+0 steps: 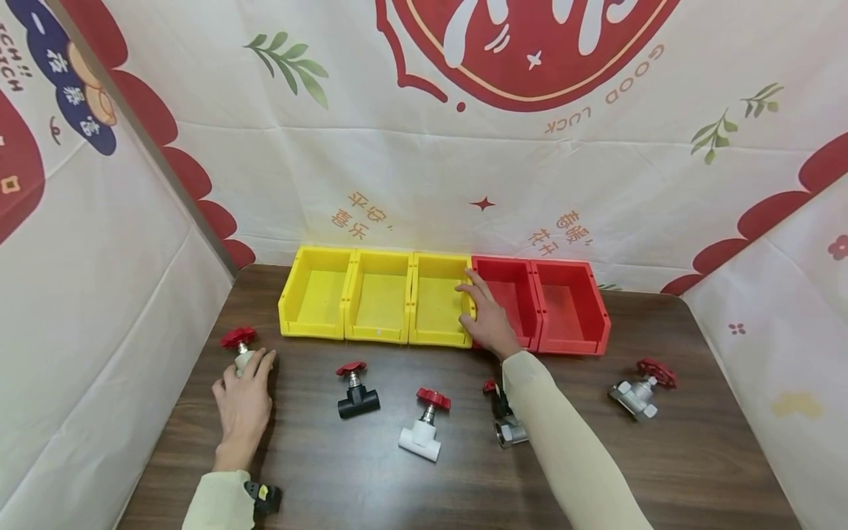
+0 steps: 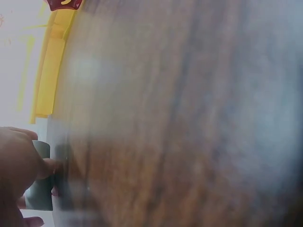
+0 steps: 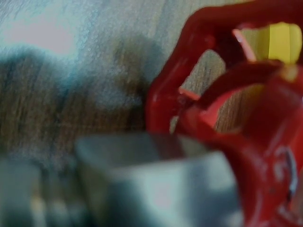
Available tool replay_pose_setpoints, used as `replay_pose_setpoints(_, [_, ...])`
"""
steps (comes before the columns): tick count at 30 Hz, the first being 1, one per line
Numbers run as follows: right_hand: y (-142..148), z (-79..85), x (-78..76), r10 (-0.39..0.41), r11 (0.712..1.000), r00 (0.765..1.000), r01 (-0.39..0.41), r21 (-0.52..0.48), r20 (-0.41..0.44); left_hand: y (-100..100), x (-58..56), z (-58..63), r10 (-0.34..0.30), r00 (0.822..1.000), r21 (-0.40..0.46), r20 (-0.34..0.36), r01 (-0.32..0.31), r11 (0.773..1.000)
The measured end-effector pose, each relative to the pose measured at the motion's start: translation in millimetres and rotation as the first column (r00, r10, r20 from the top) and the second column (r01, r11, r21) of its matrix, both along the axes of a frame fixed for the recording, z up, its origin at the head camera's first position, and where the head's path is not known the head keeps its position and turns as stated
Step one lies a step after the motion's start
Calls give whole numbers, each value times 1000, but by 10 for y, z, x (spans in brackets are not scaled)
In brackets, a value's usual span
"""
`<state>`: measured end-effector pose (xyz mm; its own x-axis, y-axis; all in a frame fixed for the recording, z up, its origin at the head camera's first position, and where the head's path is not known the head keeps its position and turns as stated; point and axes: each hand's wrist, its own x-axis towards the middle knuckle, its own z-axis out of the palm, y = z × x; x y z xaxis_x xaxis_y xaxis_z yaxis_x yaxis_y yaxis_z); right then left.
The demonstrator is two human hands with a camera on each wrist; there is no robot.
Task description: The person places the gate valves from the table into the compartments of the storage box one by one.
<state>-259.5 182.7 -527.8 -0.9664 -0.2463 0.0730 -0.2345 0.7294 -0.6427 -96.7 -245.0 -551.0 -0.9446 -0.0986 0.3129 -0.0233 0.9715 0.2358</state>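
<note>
My left hand [image 1: 244, 401] grips a pale-bodied valve [image 1: 244, 359] with a red handwheel at the table's left side. In the left wrist view, thumb and fingers lie around the grey-green pipe body [image 2: 41, 189]; part of it is hidden by the hand. My right hand [image 1: 492, 320] is over the wall between the third yellow bin [image 1: 442, 340] and the first red bin [image 1: 506, 276]. Its fingers are spread and slightly bent, with nothing seen in them. Below the right forearm lies a metal valve [image 1: 509, 433], partly covered; its red handwheel [image 3: 165, 94] looms close in the right wrist view.
Two more yellow bins [image 1: 314, 329] and another red bin [image 1: 573, 346] complete the row at the back. A black tee valve [image 1: 358, 402], a white tee valve [image 1: 420, 439] and a metal valve [image 1: 637, 397] lie on the brown table [image 1: 318, 471]. Printed cloth walls surround it.
</note>
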Motion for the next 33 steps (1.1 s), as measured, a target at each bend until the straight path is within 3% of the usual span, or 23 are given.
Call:
replay_pose_setpoints(11, [-10,-8,9,1,1000,1000,-1,8,9,-26,-44,3,-29,999,9,-44,29,1000])
replay_pose_setpoints(22, [-1,-8,1,-9,1000,1000,9,10,-12,-17,-78,37,-36,999,34,39,35,999])
replay_pose_setpoints(33, [-10,-1,9,-8,1000,1000,8,-5,-8,-76,-77,11,-67,998,-11,-9,67,998])
